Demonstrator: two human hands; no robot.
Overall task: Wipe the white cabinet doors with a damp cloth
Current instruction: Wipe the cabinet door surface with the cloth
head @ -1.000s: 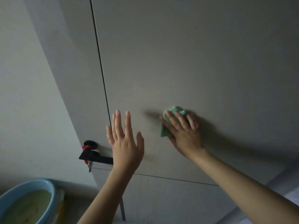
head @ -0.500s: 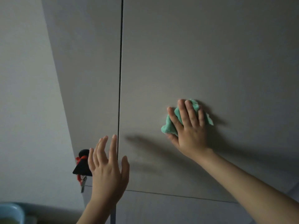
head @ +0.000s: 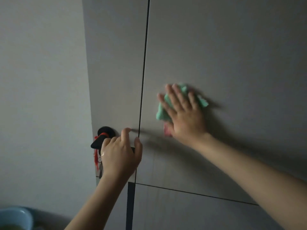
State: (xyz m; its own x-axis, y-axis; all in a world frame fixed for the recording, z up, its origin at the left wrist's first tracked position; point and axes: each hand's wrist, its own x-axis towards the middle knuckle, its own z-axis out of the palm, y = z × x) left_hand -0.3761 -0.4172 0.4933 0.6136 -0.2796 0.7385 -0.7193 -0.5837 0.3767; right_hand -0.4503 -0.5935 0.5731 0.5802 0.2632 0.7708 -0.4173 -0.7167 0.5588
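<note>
- Two hands were up at the cabinet, and only my right hand [head: 184, 113] had the cloth [head: 163, 108] under it.
- The cloth was a small green rag, crumpled and blurred, lying flat on the right-hand cabinet door [head: 232, 55] just to the right of the dark vertical gap between the doors.
- I judged it light, soft and limp, a thing that would bunch or slide out from under a flat palm; being damp it should have clung a little to the smooth panel.
- The best hold, to my mind, was a spread palm over its middle with the fingertips past its top edge, so the folds stayed trapped.
- My right hand was open, fingers straight and fanned, pressing the cloth against the door; green corners showed at both sides of the hand.
- My left hand [head: 119, 155] was loosely curled at the lower edge of the left cabinet door [head: 116, 72], in front of a black handle with a red cord [head: 102, 138]; I could not tell whether it gripped the handle or only rested there.
- A blue basin [head: 15, 216] sat at the lower left corner.
</note>
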